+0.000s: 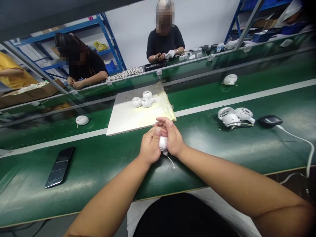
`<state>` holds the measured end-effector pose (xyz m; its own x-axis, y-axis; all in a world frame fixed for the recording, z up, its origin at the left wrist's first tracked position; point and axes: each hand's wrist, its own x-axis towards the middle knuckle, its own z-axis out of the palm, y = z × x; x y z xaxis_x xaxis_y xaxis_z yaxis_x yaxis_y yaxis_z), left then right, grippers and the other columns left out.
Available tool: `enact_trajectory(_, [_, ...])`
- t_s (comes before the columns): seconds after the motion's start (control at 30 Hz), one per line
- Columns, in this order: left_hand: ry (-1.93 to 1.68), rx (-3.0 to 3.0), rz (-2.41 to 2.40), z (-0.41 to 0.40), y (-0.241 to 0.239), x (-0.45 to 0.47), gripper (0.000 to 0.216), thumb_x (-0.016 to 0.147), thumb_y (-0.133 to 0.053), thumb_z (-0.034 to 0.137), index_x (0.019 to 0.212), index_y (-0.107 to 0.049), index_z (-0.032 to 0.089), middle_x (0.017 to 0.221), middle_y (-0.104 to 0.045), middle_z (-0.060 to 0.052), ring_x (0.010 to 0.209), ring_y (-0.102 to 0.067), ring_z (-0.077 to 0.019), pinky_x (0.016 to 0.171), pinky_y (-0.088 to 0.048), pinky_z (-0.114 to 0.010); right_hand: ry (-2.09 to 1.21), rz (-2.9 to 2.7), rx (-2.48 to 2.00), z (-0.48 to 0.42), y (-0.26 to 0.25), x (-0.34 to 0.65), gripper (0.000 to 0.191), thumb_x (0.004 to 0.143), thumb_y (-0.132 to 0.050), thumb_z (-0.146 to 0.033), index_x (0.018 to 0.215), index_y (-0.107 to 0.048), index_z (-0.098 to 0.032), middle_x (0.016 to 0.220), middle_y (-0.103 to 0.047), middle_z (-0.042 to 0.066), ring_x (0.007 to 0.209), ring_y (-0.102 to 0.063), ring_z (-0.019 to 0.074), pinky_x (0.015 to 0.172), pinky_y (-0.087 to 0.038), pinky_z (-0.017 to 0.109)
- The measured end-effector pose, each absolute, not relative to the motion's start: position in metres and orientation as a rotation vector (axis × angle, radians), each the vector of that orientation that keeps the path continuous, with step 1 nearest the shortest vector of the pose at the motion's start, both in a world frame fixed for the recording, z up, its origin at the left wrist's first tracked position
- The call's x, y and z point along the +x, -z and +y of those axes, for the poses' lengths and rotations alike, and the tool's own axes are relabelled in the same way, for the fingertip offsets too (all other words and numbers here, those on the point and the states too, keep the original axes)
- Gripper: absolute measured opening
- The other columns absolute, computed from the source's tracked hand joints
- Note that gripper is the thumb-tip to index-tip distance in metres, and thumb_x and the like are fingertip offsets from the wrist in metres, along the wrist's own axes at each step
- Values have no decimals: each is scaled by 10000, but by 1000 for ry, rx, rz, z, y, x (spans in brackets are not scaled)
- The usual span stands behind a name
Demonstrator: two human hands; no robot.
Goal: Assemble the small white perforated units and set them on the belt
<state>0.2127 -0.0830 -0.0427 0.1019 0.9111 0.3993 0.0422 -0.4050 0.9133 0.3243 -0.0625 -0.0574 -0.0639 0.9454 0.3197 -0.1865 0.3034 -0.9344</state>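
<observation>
My left hand point(150, 144) and my right hand point(172, 136) are closed together around a small white round plastic part point(163, 144), held just above the green belt point(98, 164). A thin wire point(171, 161) hangs from the part. Most of the part is hidden by my fingers. Just beyond my hands lies a white board point(123, 117) with three white perforated round parts point(143, 99) on it.
A black phone point(60, 167) lies on the belt at the left. White fan-like parts point(234, 117) and a black mouse point(270, 120) with a white cable lie at the right. More white parts point(82, 120) point(230, 79) rest farther out. Three people work across the line.
</observation>
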Motion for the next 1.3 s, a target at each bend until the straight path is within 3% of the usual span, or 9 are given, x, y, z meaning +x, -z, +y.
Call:
enact_trajectory(0.17, [-1513,1636,949,-72,41,190,408,989,-456,515,1027,-713,200,1147,-678,-96,1111,-624,-238,1009,-468,-394,-1145,-1747,-860,-53,50,342,570,938,-501,-568,1361,-480,-187,1199,-651,118,1046,-649,249,943,-515,434])
enact_trajectory(0.3, [-1462,1555,1051,-66,50,176,539,964,-424,612,1334,-551,241,1377,-565,-101,1272,-531,-254,1040,-446,-388,-803,-1896,-942,-51,51,349,783,798,-717,-493,1452,-409,-190,1258,-637,146,1106,-626,306,976,-495,495])
enact_trajectory(0.4, [-1215,1527,1023,-64,52,169,653,940,-365,689,1286,-573,176,1238,-642,-134,1110,-616,-272,936,-494,-391,-493,-2000,-813,-47,51,354,822,723,-789,-501,1422,-467,-213,1324,-604,153,1220,-547,357,1077,-400,558])
enact_trajectory(0.47, [-1067,1647,984,-65,47,168,624,920,-469,660,1268,-583,155,1201,-660,-139,1056,-628,-276,924,-491,-392,-509,-1996,-690,-45,50,357,744,771,-725,-578,1394,-500,-237,1288,-625,136,1193,-561,348,1083,-395,556])
enact_trajectory(0.6, [-889,2002,941,-74,39,174,566,835,-706,470,1301,-540,194,1230,-640,-112,1040,-616,-274,930,-477,-392,-706,-1686,-745,-44,50,360,562,929,-470,-636,1321,-544,-240,1275,-624,122,1208,-569,296,1088,-412,497])
enact_trajectory(0.77, [-842,2111,885,-80,44,187,654,822,-705,442,1371,-464,183,1340,-571,-159,1099,-606,-310,921,-491,-420,-1268,-1577,-759,-43,56,354,522,936,-484,-627,1250,-572,-219,1088,-729,98,1014,-693,252,922,-534,442])
enact_trajectory(0.87, [-820,2185,903,-79,47,190,659,818,-704,478,1366,-482,186,1308,-598,-157,1113,-602,-333,931,-487,-443,-1376,-1558,-804,-45,56,353,527,926,-495,-636,1228,-606,-218,995,-758,92,938,-717,261,864,-554,446])
enact_trajectory(1.13, [-773,2269,987,-84,47,196,592,843,-662,463,1330,-490,173,1199,-639,-160,1015,-634,-327,849,-511,-437,-1356,-1534,-878,-46,52,349,454,907,-555,-596,1156,-638,-225,884,-752,61,822,-711,255,813,-563,451])
enact_trajectory(1.3, [-894,2016,1171,-60,53,178,547,843,-673,488,1269,-501,191,1073,-680,-104,825,-660,-236,738,-519,-358,-949,-1543,-999,-37,38,365,419,893,-625,-485,1215,-629,-217,1148,-677,103,1019,-650,272,950,-511,495])
